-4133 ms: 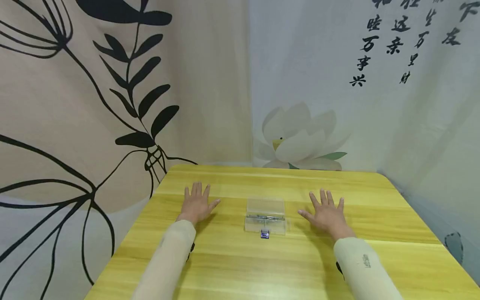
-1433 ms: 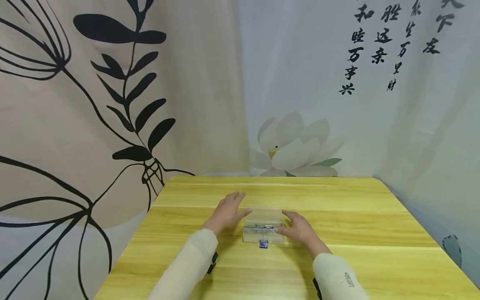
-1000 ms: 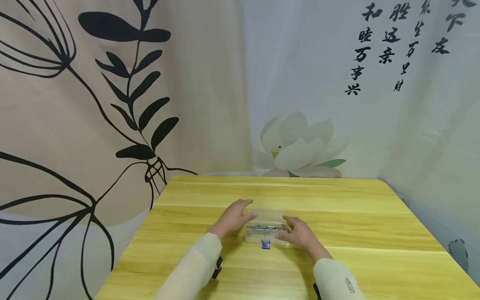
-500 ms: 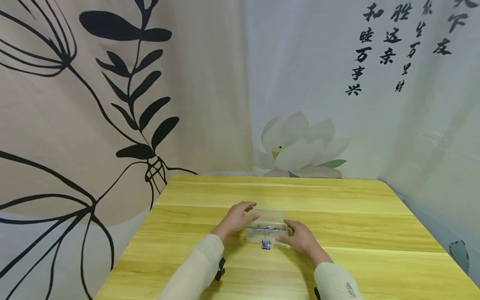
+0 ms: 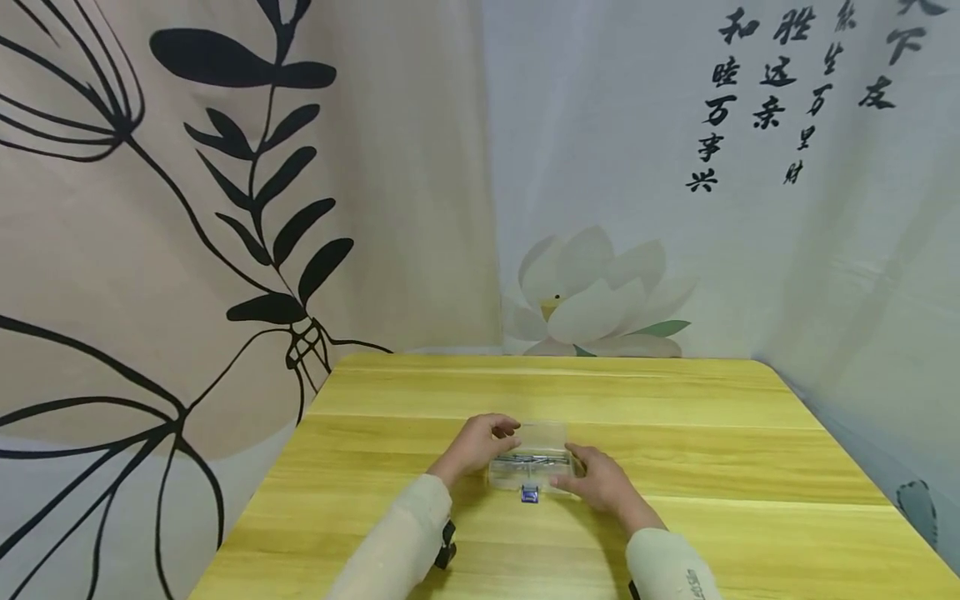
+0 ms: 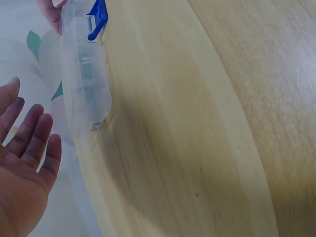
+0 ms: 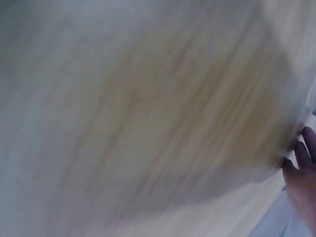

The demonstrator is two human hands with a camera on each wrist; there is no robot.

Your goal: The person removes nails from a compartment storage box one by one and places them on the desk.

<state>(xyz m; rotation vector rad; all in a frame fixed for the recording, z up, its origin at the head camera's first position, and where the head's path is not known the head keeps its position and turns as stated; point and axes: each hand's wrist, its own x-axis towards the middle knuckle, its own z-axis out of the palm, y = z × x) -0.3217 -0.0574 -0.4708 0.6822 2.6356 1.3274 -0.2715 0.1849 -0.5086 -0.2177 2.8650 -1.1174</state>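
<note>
Head view: I monitor a printed cloth (image 5: pixel 420 167) behind a wood-grain table (image 5: pixel 750 433). Clock positions take the box as hub; 12 o'clock points away from the person. I log the left hand (image 5: pixel 478 443) at 10 o'clock, released, its fingers loosely bent; the left wrist view shows it apart from the box. I log the right hand (image 5: pixel 602 481) at 3 o'clock, grasping that end of the box. I judge that this grip steadies the box and leaves the left hand free to work. The clear plastic box (image 5: pixel 508 481) rests on the table between both hands: rectangular, transparent, partitioned inside. I cannot tell whether its upper panel (image 5: pixel 543 437) is closed or folded back. Slender metal pieces (image 5: pixel 536 458) lie lengthwise, 9 to 3 o'clock. One blue latch (image 5: pixel 530 494) projects at 6 o'clock.
</note>
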